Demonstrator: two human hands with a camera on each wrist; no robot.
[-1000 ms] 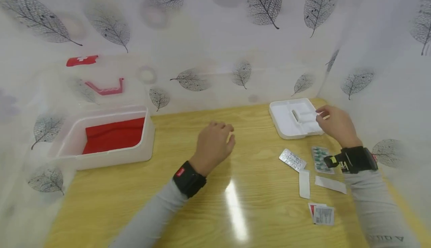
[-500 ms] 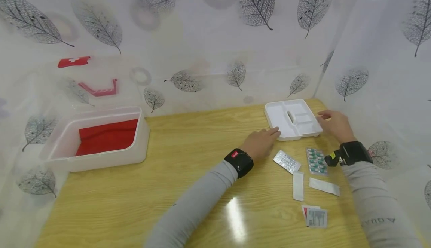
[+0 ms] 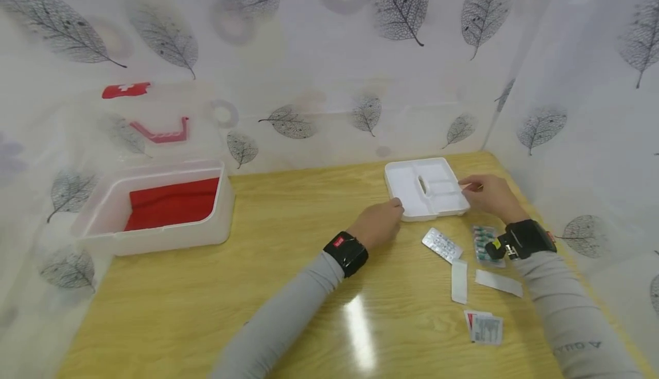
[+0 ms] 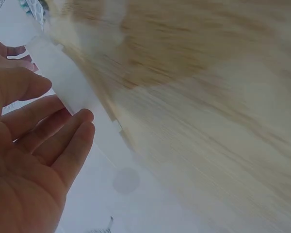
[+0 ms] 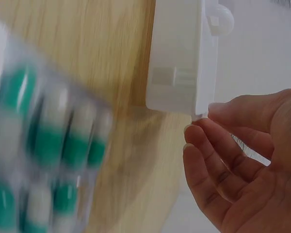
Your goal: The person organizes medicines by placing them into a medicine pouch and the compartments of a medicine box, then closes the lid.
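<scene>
A white divided tray [image 3: 409, 196] with a small raised handle in its middle lies at the back right of the table. My left hand [image 3: 378, 223] holds its near left corner. In the left wrist view, the thumb and fingers of that hand [image 4: 34, 141] lie around the white wall of the tray [image 4: 63, 80]. At the other side, my right hand [image 3: 492, 196] pinches the right rim. The right wrist view shows the thumb and fingertips of that hand [image 5: 237, 160] at a corner of the tray [image 5: 174, 63].
In front of the tray lie a silver blister pack [image 3: 441, 244], a blister pack of green-and-white capsules [image 3: 484, 242], two white paper strips [image 3: 498, 283] and small sachets [image 3: 487, 330]. A translucent first-aid box [image 3: 223, 213] with red cloth [image 3: 175, 204] inside stands left, its lid raised.
My left hand has come across to the right and taken hold of the tray's near left corner. The tray has shifted left, and my right hand has moved left along with it.
</scene>
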